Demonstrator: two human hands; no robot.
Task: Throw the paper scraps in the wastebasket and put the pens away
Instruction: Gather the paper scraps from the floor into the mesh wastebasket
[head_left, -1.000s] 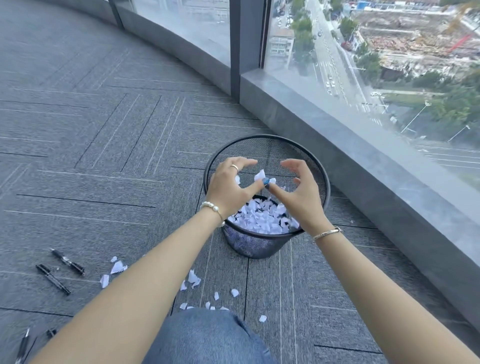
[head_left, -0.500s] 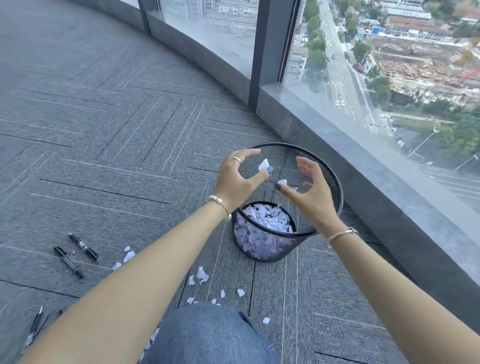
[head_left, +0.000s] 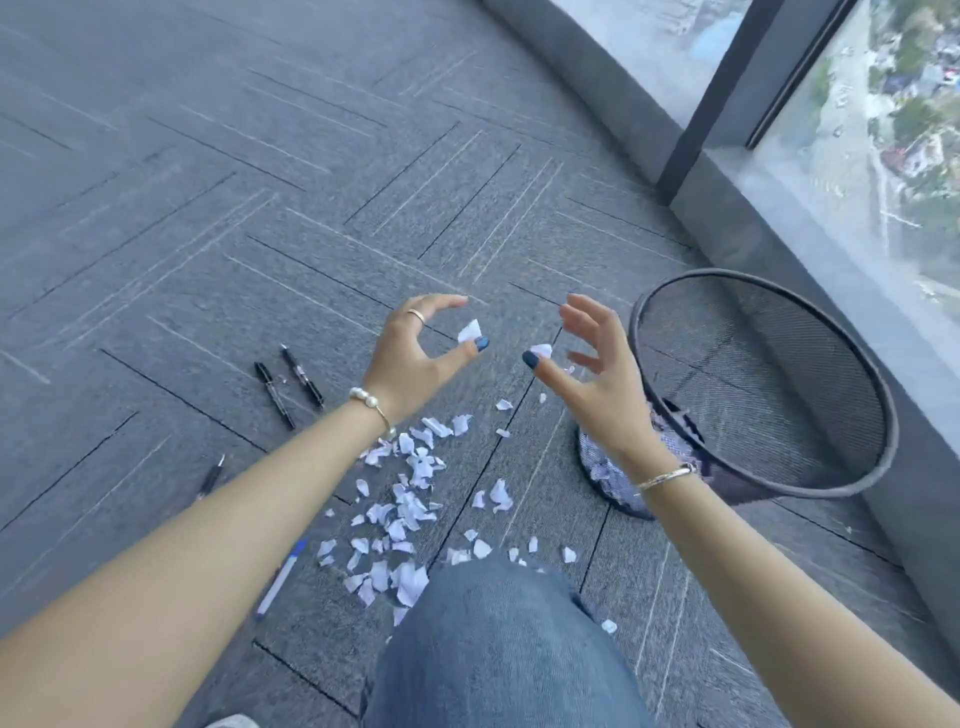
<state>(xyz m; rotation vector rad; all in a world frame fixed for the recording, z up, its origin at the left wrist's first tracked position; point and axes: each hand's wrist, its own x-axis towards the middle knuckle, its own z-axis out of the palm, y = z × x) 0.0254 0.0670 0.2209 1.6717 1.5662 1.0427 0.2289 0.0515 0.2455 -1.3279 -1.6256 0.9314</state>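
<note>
Both hands hover half-open above the carpet: left hand and right hand each with a paper scrap at the thumb tip; wastebasket just right, pens left, scraps below.

One camera sits on the person's head and looks forward and down, close over both arms, at the carpet floor, with the window up on the right side
</note>
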